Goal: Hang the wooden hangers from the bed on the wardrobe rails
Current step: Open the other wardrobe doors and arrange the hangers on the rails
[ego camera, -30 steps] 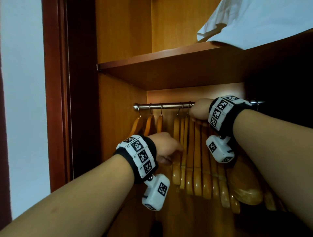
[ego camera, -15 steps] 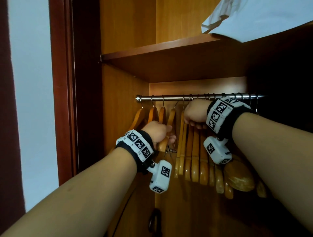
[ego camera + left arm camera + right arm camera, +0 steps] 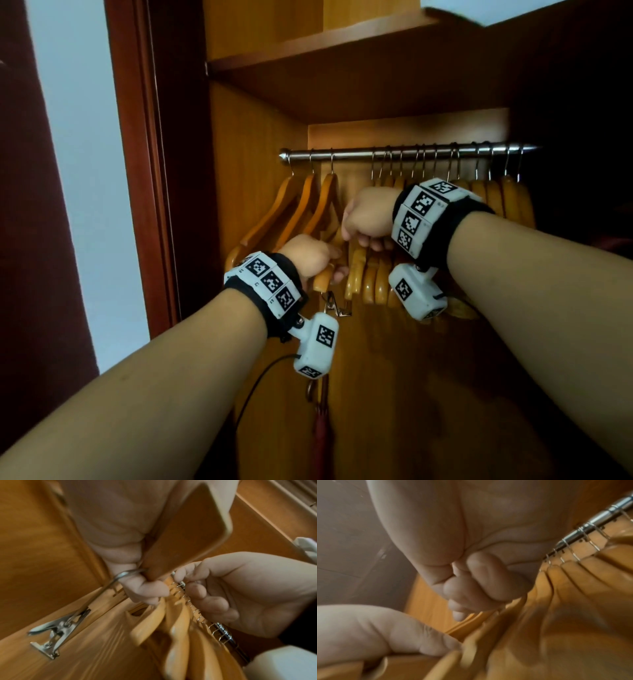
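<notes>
Hanger (image 3: 323, 279) w/ metal clip (image 3: 56, 631) sits in left hand (image 3: 308, 257), fingers curled round its wooden end, below rail (image 3: 404, 153). Right hand (image 3: 368, 217) is curled into the hung hangers (image 3: 373, 274); grip unclear. Gap on rail betw. left three & main bunch: lift hook there, keep clip clear of neighbours.

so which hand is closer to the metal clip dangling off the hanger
Left. The left hand grips the hanger whose metal clip dangles just below it; the right hand is higher, among the hung hangers.
</notes>
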The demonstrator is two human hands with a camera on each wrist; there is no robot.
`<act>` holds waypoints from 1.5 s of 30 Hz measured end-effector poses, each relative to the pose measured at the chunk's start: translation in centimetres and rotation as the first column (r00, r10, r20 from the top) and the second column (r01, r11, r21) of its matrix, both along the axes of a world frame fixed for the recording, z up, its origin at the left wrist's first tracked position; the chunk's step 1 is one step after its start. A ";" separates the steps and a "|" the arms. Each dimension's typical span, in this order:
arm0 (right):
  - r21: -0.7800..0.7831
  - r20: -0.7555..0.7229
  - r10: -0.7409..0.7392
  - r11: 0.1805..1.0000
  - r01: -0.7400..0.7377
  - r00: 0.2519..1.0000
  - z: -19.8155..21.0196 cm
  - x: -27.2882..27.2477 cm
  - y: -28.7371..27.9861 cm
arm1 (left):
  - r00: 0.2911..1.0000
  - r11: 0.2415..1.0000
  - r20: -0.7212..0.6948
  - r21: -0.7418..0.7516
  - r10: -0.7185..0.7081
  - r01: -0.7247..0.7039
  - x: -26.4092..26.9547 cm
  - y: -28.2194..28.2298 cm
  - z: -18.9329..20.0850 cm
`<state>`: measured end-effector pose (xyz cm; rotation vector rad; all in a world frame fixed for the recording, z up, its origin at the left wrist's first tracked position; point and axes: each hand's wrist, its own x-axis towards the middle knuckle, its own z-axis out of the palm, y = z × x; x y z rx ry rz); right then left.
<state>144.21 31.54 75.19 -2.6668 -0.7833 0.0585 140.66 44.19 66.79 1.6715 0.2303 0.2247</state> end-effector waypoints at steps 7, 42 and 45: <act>-0.011 -0.038 0.078 0.997 -0.078 0.996 -4.2 -3.1 0.6 | 0.995 0.999 -0.091 -0.023 0.037 -0.040 -4.5 -0.2 -5.4; -0.185 -0.570 -0.152 0.981 0.054 0.808 -27.7 -26.5 5.7 | 0.960 0.778 -0.225 -0.628 -0.170 -0.009 -27.0 3.9 -30.3; -0.167 -0.570 -0.150 0.984 0.065 0.808 -28.2 -26.9 6.0 | 0.952 0.788 -0.236 -0.615 -0.193 0.007 -27.6 4.3 -30.6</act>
